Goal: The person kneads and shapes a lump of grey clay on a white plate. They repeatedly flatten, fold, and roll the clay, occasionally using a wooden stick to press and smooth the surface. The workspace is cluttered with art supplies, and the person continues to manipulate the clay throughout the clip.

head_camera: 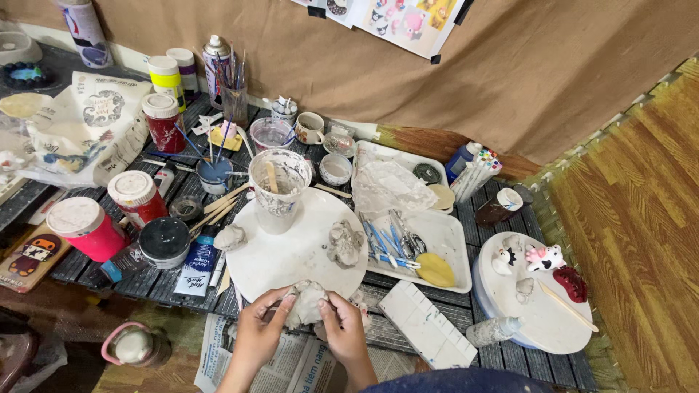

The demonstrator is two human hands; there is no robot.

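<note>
Both hands grip one lump of grey clay (306,302) at the near edge of the bench (502,356). Left hand (258,335) closes around its left side, thumb on top; right hand (344,331) closes on the right side, fingers (329,302) pressed into it. The lump sits just over the near rim of the round white board (291,255), above the newspaper (291,364).

Clay looks soft and damp, likely dents under any pinch, probably a bit sticky and moderately heavy for its bulk. Best held cupped from both sides, as now; a thin pinch would likely tear or deform it.

On the board: a shaped clay figure (344,244) to the right, a smaller clay piece (231,236) at the left rim, a smeared plastic cup (279,191) with sticks at the back.

Right of the board, a white tray (448,236) with metal tools and a yellow sponge (435,269); near that, an empty white palette (426,324).

Left side is crowded with paint jars (87,227) and a black lid (164,240). Far right, a second round board (539,309) carries small painted figurines, fragile.

Open room: mostly the board's centre and the near edge over the newspaper; sides are tight.
</note>
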